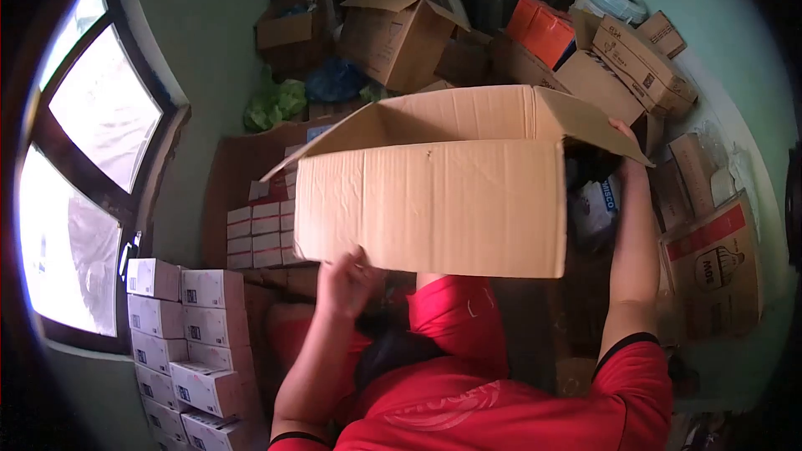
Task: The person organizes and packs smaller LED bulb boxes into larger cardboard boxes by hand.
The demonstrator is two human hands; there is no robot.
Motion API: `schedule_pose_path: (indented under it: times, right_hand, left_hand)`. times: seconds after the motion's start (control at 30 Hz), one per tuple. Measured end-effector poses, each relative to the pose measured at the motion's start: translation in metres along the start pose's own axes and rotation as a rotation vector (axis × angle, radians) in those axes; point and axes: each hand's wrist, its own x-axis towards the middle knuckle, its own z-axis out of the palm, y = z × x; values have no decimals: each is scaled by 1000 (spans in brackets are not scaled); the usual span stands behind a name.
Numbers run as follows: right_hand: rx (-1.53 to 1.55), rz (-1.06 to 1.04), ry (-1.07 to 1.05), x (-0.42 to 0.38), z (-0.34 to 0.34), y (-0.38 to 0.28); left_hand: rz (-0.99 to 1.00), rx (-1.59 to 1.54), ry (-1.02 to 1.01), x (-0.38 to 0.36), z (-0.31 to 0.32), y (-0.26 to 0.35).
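Note:
A large brown cardboard box (434, 209) is held up in front of my body, its top flaps folded outward. My left hand (347, 280) grips the lower left edge of the box, fingers closed with the thumb against the near wall. At the box's right side, my right hand (626, 142) has its fingers by the right flap; the flap partly hides this hand. The inside floor of the box cannot be seen from here. Behind its left end, rows of small white cartons (266, 234) with red edges sit in a bigger brown box.
White boxes (209, 388) are stacked at the lower left, beneath a window (75, 238). Cardboard boxes (397, 38) lie piled along the back. On the right are an orange box (539, 31), tilted cartons (643, 67) and a flattened brown carton (717, 271) against the wall.

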Motion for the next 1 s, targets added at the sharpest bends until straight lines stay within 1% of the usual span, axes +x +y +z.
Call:
schedule_pose_path:
  times: [0.03, 0.07, 0.13, 0.17, 0.2, 0.27, 0.3, 0.4, 0.47, 0.53, 0.57, 0.6, 0.67, 0.7, 0.73, 0.77, 0.8, 0.83, 0.87, 0.9, 1.0]
  right_hand:
    - [71, -43, -2, 29, -37, 34]
    - [46, 7, 91, 28, -33, 45]
    - [-2, 99, 278, 20, -12, 66]
    - [-26, 144, 373, 15, -8, 74]
    - [-41, 116, 377, 11, -13, 84]
    - [-80, 57, 386, 0, -25, 99]
    - [-453, 21, 577, -29, 0, 79]
    - [-717, -359, 599, -107, 29, 30]
    - [-343, -478, 750, -136, 19, 9]
    - [251, -520, 819, -179, 70, -33]
    - [346, -567, 820, -197, 95, -45]
    - [387, -578, 738, -203, 119, -39]
    - [465, -602, 571, -217, 158, -25]
    - [477, -516, 377, -213, 156, 17]
    - [232, -510, 237, -210, 183, 47]
    - [-321, -621, 58, -209, 222, 65]
    - [-749, -790, -151, -207, 254, 79]
    - [-1007, -821, -276, -208, 280, 92]
    - [-1265, -838, -278, -217, 301, 96]
    - [-1335, -769, -284, -220, 310, 102]
    - [-1164, -816, -237, -212, 308, 102]
  left_hand:
    - [2, 28, 67, -20, 18, -16]
    - [2, 61, 130, -37, 35, -32]
    - [-71, 23, 53, -49, 17, -60]
    - [-80, 66, 93, -56, 30, -65]
    - [-113, 104, 106, -57, 30, -69]
    - [-122, 76, 128, -62, 38, -70]
    - [-111, 94, 152, -63, 40, -70]
    - [-84, 126, 204, -61, 43, -71]
    - [-78, 132, 214, -58, 42, -70]
    - [-86, 90, 204, -52, 41, -75]
    - [-88, 75, 190, -49, 37, -79]
    - [-88, 60, 174, -46, 37, -81]
    - [-92, 90, 213, -41, 48, -83]
    - [-93, 103, 234, -39, 54, -86]
    - [-96, 98, 224, -38, 56, -89]
    - [-98, 89, 217, -36, 58, -92]
    - [-98, 80, 210, -35, 59, -95]
    - [-34, 190, 133, -35, 56, -100]
    - [35, 296, 55, -35, 47, -106]
    - [110, 402, -20, -34, 45, -109]
    - [-97, 95, -102, -33, 29, -78]
